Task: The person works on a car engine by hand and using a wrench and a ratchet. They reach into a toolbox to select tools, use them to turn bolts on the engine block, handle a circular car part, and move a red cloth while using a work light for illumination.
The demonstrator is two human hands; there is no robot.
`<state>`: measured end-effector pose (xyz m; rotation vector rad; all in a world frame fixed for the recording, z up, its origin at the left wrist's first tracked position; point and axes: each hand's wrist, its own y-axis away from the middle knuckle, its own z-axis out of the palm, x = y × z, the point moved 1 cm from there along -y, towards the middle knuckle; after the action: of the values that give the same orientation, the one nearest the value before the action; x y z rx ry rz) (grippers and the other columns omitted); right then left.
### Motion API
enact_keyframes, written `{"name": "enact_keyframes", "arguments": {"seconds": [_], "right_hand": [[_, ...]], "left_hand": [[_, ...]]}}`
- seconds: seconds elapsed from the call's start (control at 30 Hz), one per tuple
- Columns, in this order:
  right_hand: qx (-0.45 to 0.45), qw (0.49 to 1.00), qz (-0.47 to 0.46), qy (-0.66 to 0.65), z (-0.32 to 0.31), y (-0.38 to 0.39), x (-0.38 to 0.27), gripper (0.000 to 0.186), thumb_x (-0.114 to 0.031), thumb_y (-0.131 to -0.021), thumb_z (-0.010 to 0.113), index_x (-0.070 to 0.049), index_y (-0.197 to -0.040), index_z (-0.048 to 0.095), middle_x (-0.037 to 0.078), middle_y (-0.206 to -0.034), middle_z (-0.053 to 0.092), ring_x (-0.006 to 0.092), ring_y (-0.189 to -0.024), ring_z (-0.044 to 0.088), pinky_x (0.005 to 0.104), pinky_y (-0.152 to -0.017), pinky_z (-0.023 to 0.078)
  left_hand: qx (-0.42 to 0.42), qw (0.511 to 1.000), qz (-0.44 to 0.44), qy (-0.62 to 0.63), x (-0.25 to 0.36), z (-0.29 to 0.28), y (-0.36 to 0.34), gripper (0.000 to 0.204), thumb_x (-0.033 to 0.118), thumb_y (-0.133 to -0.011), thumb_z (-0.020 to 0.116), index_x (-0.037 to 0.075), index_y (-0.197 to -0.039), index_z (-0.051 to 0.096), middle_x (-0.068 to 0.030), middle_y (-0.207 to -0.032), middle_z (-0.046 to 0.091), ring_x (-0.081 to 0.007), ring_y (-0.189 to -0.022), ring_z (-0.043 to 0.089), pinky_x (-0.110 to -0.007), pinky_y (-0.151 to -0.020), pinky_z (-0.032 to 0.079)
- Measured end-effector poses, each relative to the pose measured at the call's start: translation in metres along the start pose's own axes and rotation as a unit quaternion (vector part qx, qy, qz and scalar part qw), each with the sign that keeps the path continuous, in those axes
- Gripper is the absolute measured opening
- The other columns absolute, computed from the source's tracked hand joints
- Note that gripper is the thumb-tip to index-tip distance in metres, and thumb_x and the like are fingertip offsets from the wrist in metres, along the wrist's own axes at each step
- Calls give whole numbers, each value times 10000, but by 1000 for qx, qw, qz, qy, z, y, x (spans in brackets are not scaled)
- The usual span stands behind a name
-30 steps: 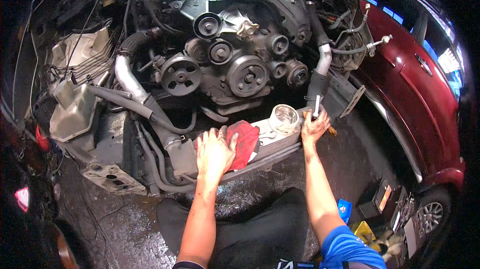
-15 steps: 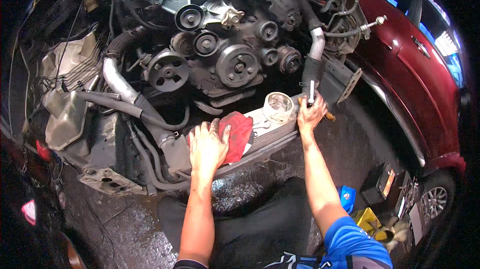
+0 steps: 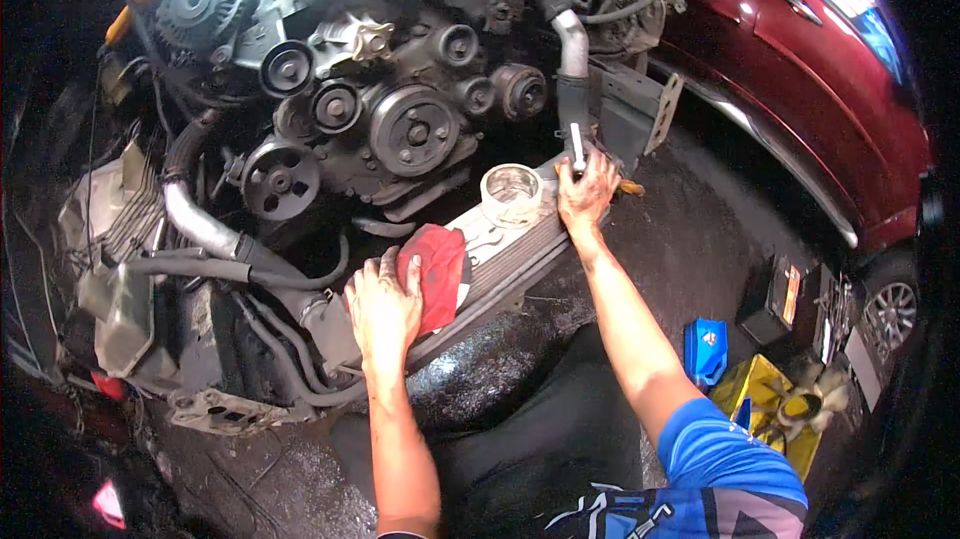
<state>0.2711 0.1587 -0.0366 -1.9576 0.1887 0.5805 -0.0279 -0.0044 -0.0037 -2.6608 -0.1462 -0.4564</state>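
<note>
My left hand (image 3: pixel 384 314) rests with its fingers stretched over the left end of a long finned metal cooler (image 3: pixel 520 257), against a crumpled red cloth (image 3: pixel 436 274). At the cooler's right end, my right hand (image 3: pixel 588 191) is closed round the base of a slim, bright silver tool (image 3: pixel 577 145). Its lower part is hidden by my fingers, beside the black hose (image 3: pixel 572 104) there. Between my hands, a roll of pale tape (image 3: pixel 512 195) sits on top of the cooler. Some small shiny wrenches (image 3: pixel 487 244) lie between the tape and the cloth.
Beyond the cooler stands an engine front with several pulleys (image 3: pixel 415 131). Metal pipes (image 3: pixel 205 219) and hoses run down both sides. A dark red car (image 3: pixel 770 69) stands at the right. A blue container (image 3: pixel 706 351) and a yellow crate (image 3: pixel 752 389) sit at the lower right.
The whole view has shifted, so the engine and cooler sit further left. Both hands keep much the same places on the cooler; the silver tool leans slightly more to the left.
</note>
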Motion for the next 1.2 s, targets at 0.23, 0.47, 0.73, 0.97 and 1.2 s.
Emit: {"name": "enact_keyframes", "arguments": {"seconds": [0.23, 0.47, 0.73, 0.97, 1.2], "right_hand": [[4, 1000, -3, -20, -5, -2, -2, 427, -303, -822, 623, -42, -1158, 581, 158, -1062, 592, 364, -1028, 514, 511, -923, 364], [11, 1000, -15, 0, -8, -2, -2, 429, -294, -828, 612, -53, -1181, 582, 146, -1037, 608, 356, -986, 533, 501, -877, 379], [-10, 1000, 0, -4, -3, -1, 5, 466, -339, -823, 618, -84, -1210, 575, 149, -1062, 593, 356, -1033, 521, 507, -941, 351], [-15, 1000, -5, -17, -4, 0, -2, 467, -346, -828, 618, -95, -1219, 573, 150, -1074, 596, 364, -1053, 526, 538, -967, 345], [-12, 1000, -6, -14, -2, 0, 1, 443, -343, -822, 629, -77, -1175, 591, 144, -1069, 603, 364, -1030, 529, 517, -952, 360]], "left_hand": [[2, 1000, 5, -9, 5, 0, 0, 489, 436, -969, 452, 64, -1252, 596, -186, -1168, 601, -330, -1117, 545, -443, -997, 376], [2, 1000, -5, -28, 11, 0, 0, 475, 419, -965, 467, 61, -1251, 592, -182, -1183, 597, -322, -1111, 547, -432, -995, 375], [3, 999, -24, -20, 11, -1, 0, 477, 418, -958, 475, 63, -1255, 591, -183, -1184, 593, -342, -1129, 528, -449, -1006, 369], [23, 999, -13, -26, 2, 0, 1, 465, 441, -961, 465, 94, -1240, 599, -160, -1156, 597, -329, -1104, 541, -446, -982, 384], [13, 1000, -17, -14, 5, -2, 2, 476, 452, -955, 474, 91, -1241, 596, -159, -1144, 603, -319, -1088, 544, -430, -981, 385]]}}
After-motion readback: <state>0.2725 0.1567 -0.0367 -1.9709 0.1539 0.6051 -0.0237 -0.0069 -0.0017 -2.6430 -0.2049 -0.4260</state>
